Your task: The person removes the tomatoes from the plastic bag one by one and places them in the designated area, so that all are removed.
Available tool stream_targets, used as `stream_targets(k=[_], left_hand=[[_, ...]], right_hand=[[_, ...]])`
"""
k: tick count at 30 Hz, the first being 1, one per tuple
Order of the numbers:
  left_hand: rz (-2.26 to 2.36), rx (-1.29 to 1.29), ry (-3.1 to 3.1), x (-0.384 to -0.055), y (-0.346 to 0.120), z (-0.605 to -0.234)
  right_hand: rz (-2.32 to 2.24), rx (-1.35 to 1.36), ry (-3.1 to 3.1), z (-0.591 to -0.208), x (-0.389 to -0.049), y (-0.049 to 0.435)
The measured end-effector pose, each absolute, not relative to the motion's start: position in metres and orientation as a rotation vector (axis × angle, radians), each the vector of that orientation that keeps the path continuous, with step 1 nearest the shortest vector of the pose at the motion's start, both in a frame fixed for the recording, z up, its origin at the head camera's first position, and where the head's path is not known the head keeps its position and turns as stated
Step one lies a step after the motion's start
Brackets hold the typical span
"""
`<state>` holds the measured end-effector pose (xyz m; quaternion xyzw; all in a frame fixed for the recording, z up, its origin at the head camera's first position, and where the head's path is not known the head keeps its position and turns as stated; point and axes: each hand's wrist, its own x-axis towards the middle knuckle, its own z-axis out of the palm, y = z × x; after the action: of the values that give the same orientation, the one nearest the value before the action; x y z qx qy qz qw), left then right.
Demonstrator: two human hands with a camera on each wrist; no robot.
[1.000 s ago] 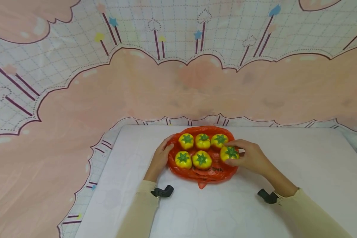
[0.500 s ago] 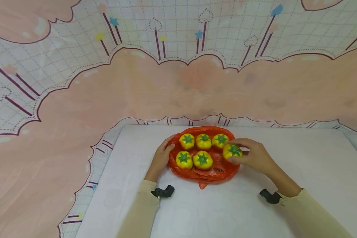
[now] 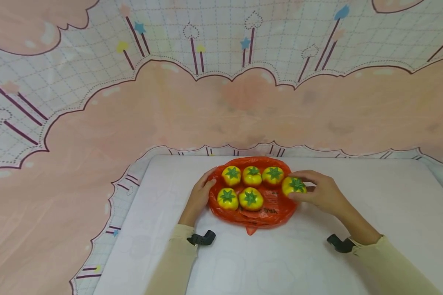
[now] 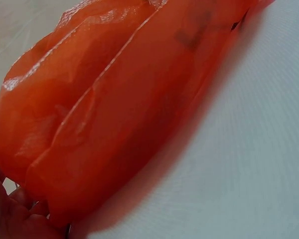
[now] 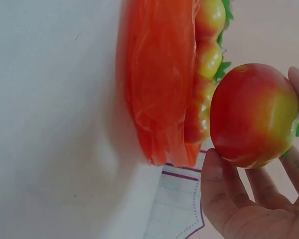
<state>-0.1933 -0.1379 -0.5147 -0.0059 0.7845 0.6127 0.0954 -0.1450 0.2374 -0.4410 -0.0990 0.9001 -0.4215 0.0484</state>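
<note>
A red plastic bag [image 3: 269,221] stands wide open on the white table, with several yellow tomatoes [image 3: 251,199] in two rows inside, each topped by a green star-shaped calyx. My left hand [image 3: 199,192] grips the bag's left edge, thumb over the rim; in the left wrist view its fingers [image 4: 27,219] show at the bottom corner against the red film [image 4: 114,114]. Between thumb and fingers my right hand [image 3: 321,191] holds another tomato [image 3: 293,186] over the bag's right rim. The right wrist view shows this tomato [image 5: 254,117] red underneath, raised above the bag's side [image 5: 159,74].
The white table [image 3: 258,262] extends around the bag on both sides and in front. A patterned cloth [image 3: 243,110] in pink and white hangs behind the table's far edge. Each wrist wears a black camera mount [image 3: 203,237].
My right hand has moved to the right with its tomato, from inside the bag to over the right rim. The left hand and the other tomatoes stay in place.
</note>
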Motion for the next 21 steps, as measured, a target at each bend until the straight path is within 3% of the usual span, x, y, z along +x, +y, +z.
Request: stream_targets(k=[21], left_hand=[[1.819, -0.010, 2.328, -0.194, -0.138, -0.515]], right_hand=[[-1.270, -0.289, 2.812, -0.441, -0.144, 0.260]])
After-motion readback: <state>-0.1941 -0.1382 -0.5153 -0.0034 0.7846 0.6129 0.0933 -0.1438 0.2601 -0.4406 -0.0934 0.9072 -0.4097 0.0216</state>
